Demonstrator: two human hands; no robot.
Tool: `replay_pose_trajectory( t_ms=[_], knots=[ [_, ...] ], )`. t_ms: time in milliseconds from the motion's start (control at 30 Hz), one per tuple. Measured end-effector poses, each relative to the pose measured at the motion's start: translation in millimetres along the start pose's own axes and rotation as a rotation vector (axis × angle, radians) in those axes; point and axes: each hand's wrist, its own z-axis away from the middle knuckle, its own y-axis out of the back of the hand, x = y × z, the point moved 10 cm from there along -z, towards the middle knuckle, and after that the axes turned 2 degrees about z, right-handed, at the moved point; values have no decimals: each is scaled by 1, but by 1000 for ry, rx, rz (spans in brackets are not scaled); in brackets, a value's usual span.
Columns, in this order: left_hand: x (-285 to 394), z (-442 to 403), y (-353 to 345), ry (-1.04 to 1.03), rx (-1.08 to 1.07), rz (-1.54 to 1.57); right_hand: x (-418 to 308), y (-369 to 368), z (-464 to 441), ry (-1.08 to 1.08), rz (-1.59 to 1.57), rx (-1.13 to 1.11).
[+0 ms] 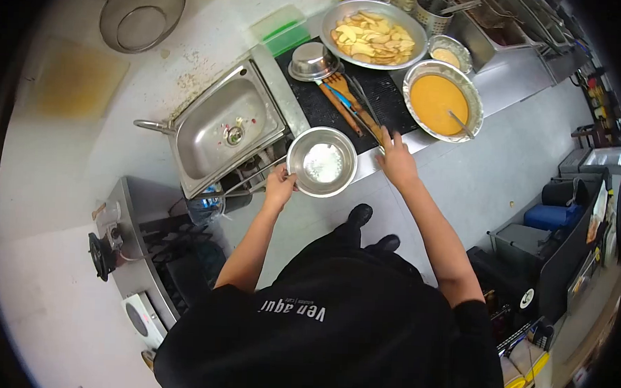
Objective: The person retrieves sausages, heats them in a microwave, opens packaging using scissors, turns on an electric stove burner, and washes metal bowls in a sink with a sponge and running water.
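Note:
My left hand (279, 187) grips the rim of a round metal bowl (339, 169), held at the counter's front edge with a little whitish, shiny content in its bottom. My right hand (398, 162) is at the counter edge, its fingers and thumb closed around the end of a wooden-handled utensil (374, 127); the fingers partly hide that end. Beside it on the black mat (307, 100) lie a wooden fork-like spatula (336, 82), a blue-edged utensil (340, 99) and another wooden handle (343, 113). An upturned metal bowl (313, 60) stands behind them.
A sink (187, 150) with food scraps is on the left. At the back are a large bowl (326, 29) of sliced potatoes and a green-bottomed container (279, 27). On the right stands a bowl (478, 108) of orange liquid with a spoon (459, 122). A sieve (142, 13) hangs on the wall.

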Motion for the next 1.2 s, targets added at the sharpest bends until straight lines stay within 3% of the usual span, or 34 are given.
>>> replay_pose_trajectory(
  t_ms=[100, 200, 467, 533, 567, 633, 667, 700, 733, 800, 933, 1000, 1067, 1133, 1200],
  knots=[
    [-9, 4, -2, 21, -12, 25, 13, -52, -39, -3, 146, -142],
    [-9, 0, -5, 8, -7, 65, 17, -44, -59, 43, 168, -29],
    [6, -9, -19, 32, 13, 96, 42, -38, -71, -34, 33, 28],
    [14, -11, -20, 9, -14, 32, 42, -35, -60, -50, -158, 58],
    [16, -17, -21, -7, -39, -37, 16, -2, -47, 176, -205, 95],
    [40, -30, -38, -162, -184, -243, 25, 6, -17, 248, -233, 235],
    [67, -32, -47, -359, -206, -395, 38, -1, 3, 99, -214, 0],
    [68, -46, -27, -513, 188, -894, 50, -1, 29, 40, -241, 33],
    [93, -44, -40, -692, 209, -962, 59, 8, 55, -16, -233, -5],
    [183, 0, -100, -907, 98, -849, 87, 30, 119, -194, -389, -92],
    [245, 75, -240, -1168, -243, -611, 153, 69, 289, -572, -375, 250],
    [245, 133, -315, -1364, -466, -570, 164, 89, 389, -845, -378, 350],
    [232, 218, -375, -1347, -795, -453, 154, 105, 493, -1075, -414, 553],
    [214, 310, -410, -1455, -1091, -372, 118, 128, 581, -1248, -236, 697],
    [186, 404, -421, -1342, -1424, -241, 70, 140, 658, -1378, -116, 840]
  ],
)
